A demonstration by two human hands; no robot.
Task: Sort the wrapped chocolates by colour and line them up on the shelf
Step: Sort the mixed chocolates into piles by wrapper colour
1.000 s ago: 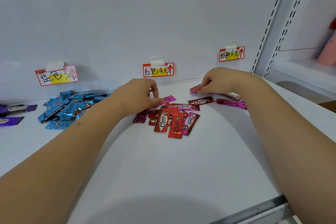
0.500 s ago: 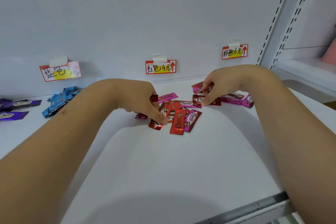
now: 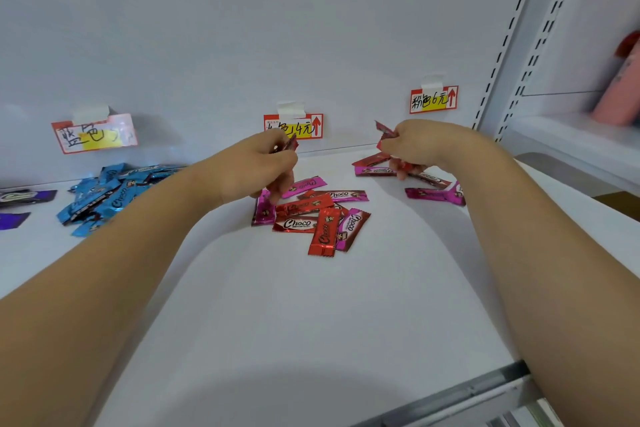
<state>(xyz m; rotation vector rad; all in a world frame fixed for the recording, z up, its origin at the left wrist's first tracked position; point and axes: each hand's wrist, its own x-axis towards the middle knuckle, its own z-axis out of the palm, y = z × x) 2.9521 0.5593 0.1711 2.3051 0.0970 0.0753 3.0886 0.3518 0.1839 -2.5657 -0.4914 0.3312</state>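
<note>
A mixed heap of red and pink wrapped chocolates [image 3: 313,215] lies in the middle of the white shelf [image 3: 294,315]. My left hand [image 3: 256,168] hovers just above the heap's left end and grips a red chocolate [image 3: 290,145] that pokes up from its fingers. My right hand [image 3: 419,146] is lifted over the back right of the shelf and grips red chocolates [image 3: 383,130]. Under it lie a few pink and red chocolates [image 3: 433,192]. A pile of blue chocolates [image 3: 104,194] sits at the left.
Three price labels are taped to the back wall: blue [image 3: 94,132], red [image 3: 304,126], pink [image 3: 433,100]. Purple chocolates [image 3: 20,198] lie at the far left. A slotted upright [image 3: 512,31] bounds the shelf on the right; a pink item [image 3: 620,90] stands on the neighbouring shelf.
Both hands have lifted off the heap with red chocolates in their fingers. The left one rose from the heap's front, the right one from its back right.
</note>
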